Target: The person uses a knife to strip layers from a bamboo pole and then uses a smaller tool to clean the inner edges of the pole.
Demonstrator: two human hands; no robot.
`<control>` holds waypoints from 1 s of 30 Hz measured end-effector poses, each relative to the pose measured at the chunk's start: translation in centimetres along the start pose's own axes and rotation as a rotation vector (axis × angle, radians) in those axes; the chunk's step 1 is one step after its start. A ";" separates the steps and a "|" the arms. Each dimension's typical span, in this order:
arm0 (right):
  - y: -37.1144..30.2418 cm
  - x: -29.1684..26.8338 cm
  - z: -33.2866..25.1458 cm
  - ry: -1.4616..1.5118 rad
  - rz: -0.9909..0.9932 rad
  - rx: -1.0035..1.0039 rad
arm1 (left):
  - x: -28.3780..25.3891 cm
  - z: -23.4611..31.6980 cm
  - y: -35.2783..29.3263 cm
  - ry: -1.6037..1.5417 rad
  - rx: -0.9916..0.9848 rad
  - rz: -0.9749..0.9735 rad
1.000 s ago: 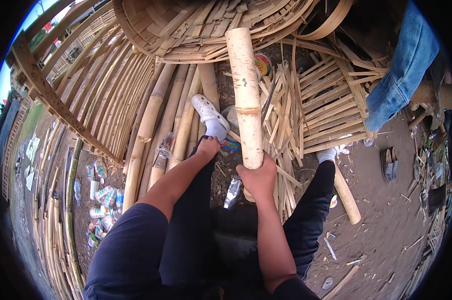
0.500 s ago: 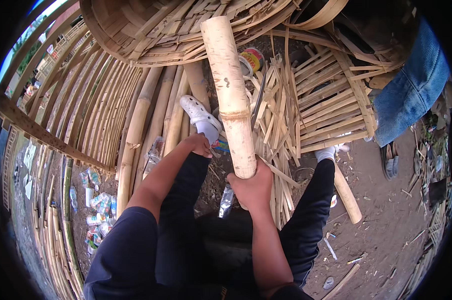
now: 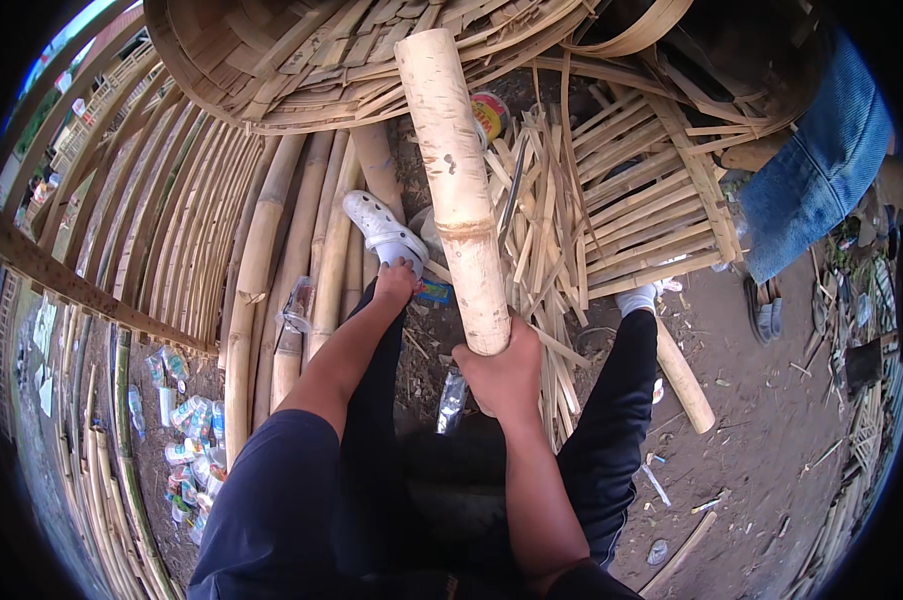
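Note:
My right hand [image 3: 504,372] is closed round the lower end of a pale bamboo section [image 3: 456,190], which stands tilted in front of me with a joint ring below its middle. Bent down at my left ankle, my left hand [image 3: 399,280] has its fingers curled against the lower leg, just below the white sock. What they pinch is too small to make out. A white clog [image 3: 374,220] with holes is on that foot. Behind the bamboo section, a thin dark blade-like strip [image 3: 515,190] lies along the heap of split bamboo strips [image 3: 547,240].
Woven bamboo baskets [image 3: 302,60] stand ahead. A slatted bamboo rack [image 3: 652,220] is at right, near a blue denim cloth [image 3: 822,170]. Bamboo poles [image 3: 257,250] and a slatted fence [image 3: 162,200] line the left. Plastic litter [image 3: 197,430] and a short bamboo piece [image 3: 684,380] lie on the ground.
My left hand has risen slightly along the ankle toward the clog. The bamboo section stays in my right hand at nearly the same tilt, while the view has shifted a little.

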State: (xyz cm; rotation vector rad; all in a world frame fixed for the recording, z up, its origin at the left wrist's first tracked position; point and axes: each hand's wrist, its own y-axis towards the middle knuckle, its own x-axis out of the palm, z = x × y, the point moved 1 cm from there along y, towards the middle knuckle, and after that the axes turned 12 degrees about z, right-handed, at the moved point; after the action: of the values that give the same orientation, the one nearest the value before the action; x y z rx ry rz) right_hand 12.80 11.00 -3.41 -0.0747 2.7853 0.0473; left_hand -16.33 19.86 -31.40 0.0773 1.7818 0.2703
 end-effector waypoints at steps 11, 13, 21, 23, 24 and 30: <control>0.4 -1.1 0.1 -0.033 0.023 -0.006 | 4.9 3.0 3.0 -0.093 -0.079 -0.132; 0.2 -0.9 0.1 -0.021 0.019 -0.015 | 6.9 1.8 2.8 -0.097 -0.124 -0.102; 0.5 -0.9 1.1 0.003 0.048 -0.024 | 1.2 0.9 3.0 -0.094 -0.044 -0.133; 0.4 -0.3 0.9 0.016 0.030 -0.027 | -2.0 -0.2 1.7 -0.084 -0.055 -0.155; 0.2 -0.1 0.9 0.025 0.027 -0.033 | -3.6 -0.4 0.7 -0.101 -0.061 -0.139; -1.2 0.7 -0.3 0.031 -0.019 -0.045 | -17.7 -4.4 -3.1 -0.802 -0.317 -0.414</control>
State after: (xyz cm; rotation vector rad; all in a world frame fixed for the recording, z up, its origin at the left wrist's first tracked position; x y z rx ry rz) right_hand 12.16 9.78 -3.40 -0.1143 2.8142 0.1045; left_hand -16.29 12.77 -14.30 -0.3618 0.9121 0.1792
